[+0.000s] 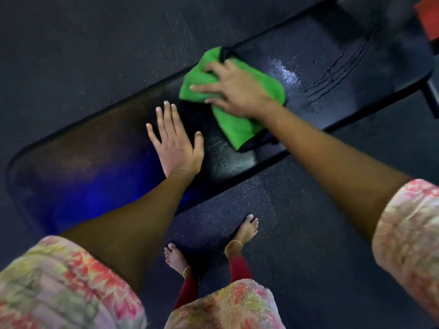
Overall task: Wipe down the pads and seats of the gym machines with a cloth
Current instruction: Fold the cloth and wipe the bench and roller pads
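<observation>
Two bare feet (211,248) stand on the dark speckled floor (297,233) just beside the bench, with floral sleeves (408,233) framing the lower corners of the head view. From there both arms reach forward onto the long black bench pad (78,160), which runs diagonally from lower left to upper right.

Nearer the body, the left hand (175,146) lies flat on the pad, fingers straight and spread, holding nothing; it likely serves to steady the person leaning over the bench and to keep the pad from shifting under the wiping.

Just beyond it, the right hand (235,89) presses down on the green cloth (240,129), fingers splayed across the top with the tips slightly dug into the folds, so the cloth is pinned under the palm rather than pinched. That grip suits broad strokes along the upholstery. The cloth is bunched and folded, bright green with a darker edge showing, and it covers the middle of the pad across most of its width.

Farther along, the pad glistens with wet streaks (337,70) and droplets, curved lines suggesting a damp stretch, while the near left end looks dull and dry, apparently not yet wiped
</observation>
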`<state>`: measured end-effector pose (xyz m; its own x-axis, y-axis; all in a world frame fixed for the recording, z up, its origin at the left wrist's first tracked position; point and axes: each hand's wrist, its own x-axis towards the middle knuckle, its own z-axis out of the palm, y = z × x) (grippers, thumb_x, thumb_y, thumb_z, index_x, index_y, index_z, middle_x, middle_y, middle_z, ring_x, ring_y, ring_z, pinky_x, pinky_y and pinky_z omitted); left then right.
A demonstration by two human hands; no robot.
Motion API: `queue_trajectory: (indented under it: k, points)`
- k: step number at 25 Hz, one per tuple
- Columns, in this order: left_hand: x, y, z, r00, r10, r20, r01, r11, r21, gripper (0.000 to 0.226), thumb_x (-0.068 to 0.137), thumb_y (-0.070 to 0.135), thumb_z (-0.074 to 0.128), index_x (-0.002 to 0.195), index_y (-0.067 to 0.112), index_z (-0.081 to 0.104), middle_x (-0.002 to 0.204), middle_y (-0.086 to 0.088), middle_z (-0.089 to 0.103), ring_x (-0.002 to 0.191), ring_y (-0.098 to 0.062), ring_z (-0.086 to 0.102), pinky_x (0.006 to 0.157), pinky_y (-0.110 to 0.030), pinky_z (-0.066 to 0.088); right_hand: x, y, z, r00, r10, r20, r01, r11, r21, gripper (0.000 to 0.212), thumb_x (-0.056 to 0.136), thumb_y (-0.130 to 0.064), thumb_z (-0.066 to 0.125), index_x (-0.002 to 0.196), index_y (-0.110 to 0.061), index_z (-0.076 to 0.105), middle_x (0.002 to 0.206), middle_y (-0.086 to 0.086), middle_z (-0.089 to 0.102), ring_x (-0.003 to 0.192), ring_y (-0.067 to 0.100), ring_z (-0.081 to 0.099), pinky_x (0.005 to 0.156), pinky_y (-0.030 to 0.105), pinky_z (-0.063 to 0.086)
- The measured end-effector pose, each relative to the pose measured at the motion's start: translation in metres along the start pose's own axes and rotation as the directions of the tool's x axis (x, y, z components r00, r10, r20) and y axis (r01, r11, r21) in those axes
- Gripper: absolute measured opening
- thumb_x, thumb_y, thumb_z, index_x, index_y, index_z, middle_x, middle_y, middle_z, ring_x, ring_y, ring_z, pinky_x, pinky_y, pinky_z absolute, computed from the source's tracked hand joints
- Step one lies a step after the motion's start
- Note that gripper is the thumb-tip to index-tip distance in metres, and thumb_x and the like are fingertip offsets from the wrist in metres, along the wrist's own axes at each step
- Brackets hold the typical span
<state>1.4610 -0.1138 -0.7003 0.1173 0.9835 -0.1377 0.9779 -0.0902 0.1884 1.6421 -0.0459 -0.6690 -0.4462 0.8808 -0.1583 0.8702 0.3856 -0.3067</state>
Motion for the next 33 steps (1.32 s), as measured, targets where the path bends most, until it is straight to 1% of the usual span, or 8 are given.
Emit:
queue_trajectory:
  k: [2,5,11,14,17,23,28,33]
  points:
    - [-0.001,0.000,0.000,1.000,-0.002,-0.001,0.002,1.000,-0.008,0.078,0.082,0.044,0.024,0.149,0.006,0.013,0.158,-0.006,0.010,0.146,-0.023,0.004,0.115,-0.047,-0.003,-0.020,0.038,-0.004,0.954,0.276,-0.114,-0.277,0.961,0.012,0.041,0.096,-0.042,0.043,0.137,-0.037,0.045,0.141,0.012,0.039,0.115,0.035,0.041,0.089,0.043,0.045]
    - [-0.001,0.000,0.000,1.000,0.002,0.001,-0.002,0.999,-0.032,0.075,0.084,0.042,0.028,0.149,0.007,0.014,0.158,-0.006,0.011,0.146,-0.022,0.004,0.116,-0.047,-0.003,-0.033,0.018,0.006,0.711,0.660,-0.240,-0.657,0.747,0.108,0.042,0.096,-0.042,0.041,0.139,-0.037,0.042,0.143,0.009,0.035,0.119,0.032,0.038,0.087,0.037,0.042]
    - [-0.001,-0.002,0.002,0.998,0.012,-0.054,-0.016,0.997,-0.070,0.073,0.082,0.032,0.036,0.148,0.007,0.020,0.157,-0.006,0.015,0.146,-0.023,0.007,0.116,-0.047,-0.003,-0.084,-0.038,0.042,0.975,0.047,-0.215,-0.056,0.998,-0.036,0.041,0.082,-0.025,0.067,0.121,-0.032,0.062,0.117,0.015,0.059,0.085,0.035,0.056,0.051,0.031,0.046]
    - [-0.002,-0.001,0.002,0.998,0.003,-0.058,-0.008,0.996,-0.091,0.068,0.086,0.032,0.038,0.148,0.008,0.021,0.157,-0.006,0.016,0.146,-0.022,0.007,0.116,-0.046,-0.003,-0.110,0.004,0.027,0.907,0.299,-0.297,-0.310,0.951,0.012,0.038,0.086,-0.023,0.060,0.123,-0.032,0.061,0.122,0.015,0.056,0.092,0.037,0.054,0.056,0.035,0.048]
    - [-0.002,-0.001,0.002,0.998,-0.006,-0.059,0.001,0.995,-0.099,0.067,0.089,0.035,0.040,0.148,0.008,0.022,0.157,-0.006,0.017,0.146,-0.022,0.007,0.115,-0.046,-0.002,-0.105,-0.019,0.033,0.667,0.688,-0.288,-0.661,0.724,0.199,0.039,0.090,-0.027,0.056,0.129,-0.036,0.055,0.134,0.010,0.046,0.107,0.033,0.045,0.069,0.036,0.046]
    - [-0.003,0.000,0.002,0.996,-0.016,-0.085,0.006,0.994,-0.110,0.058,0.096,0.032,0.041,0.146,0.007,0.026,0.156,-0.007,0.020,0.145,-0.023,0.010,0.116,-0.046,0.000,-0.149,-0.036,0.050,0.949,0.179,-0.261,-0.164,0.983,0.080,0.044,0.078,-0.019,0.072,0.119,-0.030,0.064,0.116,0.014,0.058,0.084,0.034,0.054,0.051,0.032,0.047]
    - [0.009,0.019,-0.011,0.989,-0.135,-0.055,0.132,0.990,-0.055,0.058,0.094,0.035,0.045,0.139,0.000,0.033,0.149,-0.017,0.029,0.141,-0.031,0.019,0.114,-0.054,0.002,-0.159,-0.003,0.037,0.625,0.723,-0.294,-0.646,0.691,0.324,0.036,0.089,-0.025,0.059,0.124,-0.035,0.060,0.133,0.010,0.047,0.104,0.033,0.046,0.076,0.038,0.046]
    - [0.041,0.079,-0.006,0.997,0.056,-0.050,-0.064,0.983,-0.175,0.051,0.096,0.032,0.041,0.139,0.005,0.034,0.154,-0.010,0.019,0.144,-0.024,0.011,0.113,-0.053,-0.004,-0.173,-0.029,0.055,0.956,0.174,-0.237,-0.115,0.963,0.242,0.041,0.077,-0.016,0.074,0.113,-0.032,0.067,0.120,0.011,0.057,0.086,0.032,0.053,0.057,0.031,0.047]
